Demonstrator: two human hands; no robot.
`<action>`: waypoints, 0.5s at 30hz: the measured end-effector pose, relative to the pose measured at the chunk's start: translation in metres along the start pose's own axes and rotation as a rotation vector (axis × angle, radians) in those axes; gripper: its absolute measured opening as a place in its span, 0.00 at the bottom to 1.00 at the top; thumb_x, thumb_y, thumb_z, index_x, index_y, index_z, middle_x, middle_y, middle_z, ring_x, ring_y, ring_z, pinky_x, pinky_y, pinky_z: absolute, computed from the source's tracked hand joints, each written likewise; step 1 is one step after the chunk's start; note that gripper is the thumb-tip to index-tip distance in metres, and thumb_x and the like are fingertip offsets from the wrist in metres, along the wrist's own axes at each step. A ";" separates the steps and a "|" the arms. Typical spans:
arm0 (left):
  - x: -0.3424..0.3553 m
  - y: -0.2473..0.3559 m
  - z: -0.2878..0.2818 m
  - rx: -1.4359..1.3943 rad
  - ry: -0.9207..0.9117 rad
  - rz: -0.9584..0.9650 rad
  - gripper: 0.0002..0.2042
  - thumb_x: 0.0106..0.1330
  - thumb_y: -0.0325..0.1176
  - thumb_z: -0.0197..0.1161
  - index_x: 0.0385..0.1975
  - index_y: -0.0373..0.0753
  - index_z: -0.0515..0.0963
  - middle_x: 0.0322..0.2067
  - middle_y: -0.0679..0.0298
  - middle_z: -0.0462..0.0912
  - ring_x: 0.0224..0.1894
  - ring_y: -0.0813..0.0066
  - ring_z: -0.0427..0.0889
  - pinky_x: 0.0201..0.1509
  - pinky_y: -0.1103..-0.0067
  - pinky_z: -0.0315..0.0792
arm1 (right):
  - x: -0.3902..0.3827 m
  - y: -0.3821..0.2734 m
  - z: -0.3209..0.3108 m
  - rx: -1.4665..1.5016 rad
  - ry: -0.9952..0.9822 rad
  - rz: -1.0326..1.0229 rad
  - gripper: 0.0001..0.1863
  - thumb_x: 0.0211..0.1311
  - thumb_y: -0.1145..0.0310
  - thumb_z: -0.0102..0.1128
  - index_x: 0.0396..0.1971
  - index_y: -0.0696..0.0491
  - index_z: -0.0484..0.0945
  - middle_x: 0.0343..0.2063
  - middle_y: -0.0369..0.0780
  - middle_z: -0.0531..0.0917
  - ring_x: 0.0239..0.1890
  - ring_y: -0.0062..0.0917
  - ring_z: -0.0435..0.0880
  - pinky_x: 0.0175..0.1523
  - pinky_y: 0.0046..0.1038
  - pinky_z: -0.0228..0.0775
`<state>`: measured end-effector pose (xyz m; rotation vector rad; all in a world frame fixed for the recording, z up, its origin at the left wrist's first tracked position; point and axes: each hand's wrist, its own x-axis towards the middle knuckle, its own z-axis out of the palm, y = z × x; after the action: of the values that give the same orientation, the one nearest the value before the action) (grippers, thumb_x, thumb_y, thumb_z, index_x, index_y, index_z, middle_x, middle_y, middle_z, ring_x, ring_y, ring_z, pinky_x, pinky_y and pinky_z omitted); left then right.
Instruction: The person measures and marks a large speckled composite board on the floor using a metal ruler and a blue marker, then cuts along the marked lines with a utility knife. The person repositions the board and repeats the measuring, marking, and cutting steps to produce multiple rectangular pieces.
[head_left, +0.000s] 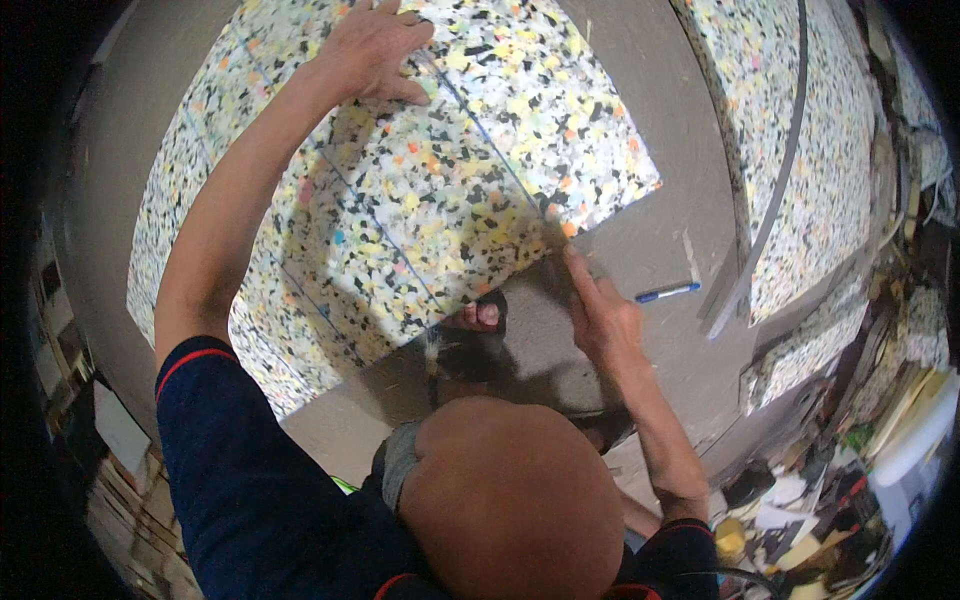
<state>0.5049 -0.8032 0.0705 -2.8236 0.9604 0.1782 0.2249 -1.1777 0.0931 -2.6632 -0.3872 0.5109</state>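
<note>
A large sheet of speckled foam [430, 190], white with yellow, black and orange flecks, lies in front of me with several blue lines drawn across it. My left hand [375, 50] rests on its far part, fingers spread and the palm down, beside one blue line. My right hand [605, 318] is at the sheet's near edge, where that same line ends. Its index finger points forward to the edge and the other fingers are curled. Whatever they may hold is hidden. A blue and white pen [668, 292] lies just right of my right hand.
Another speckled foam sheet [830, 110] lies at the right with a long dark strip [785, 170] across it. A smaller foam piece [805, 355] is nearer. Scraps [790, 500] crowd the lower right, and stacked flat pieces [140, 530] the lower left. Toes [482, 316] show below the sheet's near edge.
</note>
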 end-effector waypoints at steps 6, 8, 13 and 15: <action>0.010 0.008 -0.036 -0.034 -0.129 -0.045 0.39 0.42 0.68 0.75 0.52 0.48 0.81 0.43 0.56 0.86 0.55 0.53 0.80 0.55 0.55 0.72 | 0.032 -0.002 0.012 -0.046 0.053 -0.049 0.49 0.65 0.75 0.60 0.79 0.26 0.47 0.24 0.43 0.81 0.19 0.35 0.83 0.21 0.39 0.76; 0.004 -0.005 -0.021 0.010 -0.020 -0.008 0.36 0.40 0.73 0.71 0.41 0.50 0.83 0.36 0.60 0.84 0.49 0.55 0.80 0.49 0.56 0.71 | 0.032 0.002 0.017 -0.026 0.054 -0.081 0.50 0.66 0.75 0.59 0.79 0.25 0.43 0.25 0.44 0.81 0.19 0.35 0.83 0.21 0.39 0.76; 0.002 0.001 -0.017 0.091 0.003 -0.073 0.34 0.38 0.77 0.68 0.29 0.49 0.84 0.33 0.62 0.83 0.45 0.57 0.80 0.46 0.57 0.70 | -0.015 0.000 -0.013 -0.057 -0.150 0.062 0.45 0.66 0.74 0.60 0.78 0.28 0.51 0.31 0.49 0.83 0.27 0.45 0.85 0.30 0.45 0.78; 0.000 0.005 -0.015 0.092 0.000 -0.114 0.34 0.36 0.76 0.68 0.28 0.49 0.84 0.32 0.63 0.83 0.45 0.58 0.79 0.45 0.57 0.70 | -0.041 0.007 -0.019 -0.059 -0.219 0.106 0.44 0.66 0.74 0.60 0.78 0.30 0.53 0.35 0.51 0.84 0.31 0.49 0.86 0.34 0.47 0.79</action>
<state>0.5024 -0.8101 0.0844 -2.7838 0.7836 0.1178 0.1969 -1.2041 0.1183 -2.7034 -0.3290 0.8410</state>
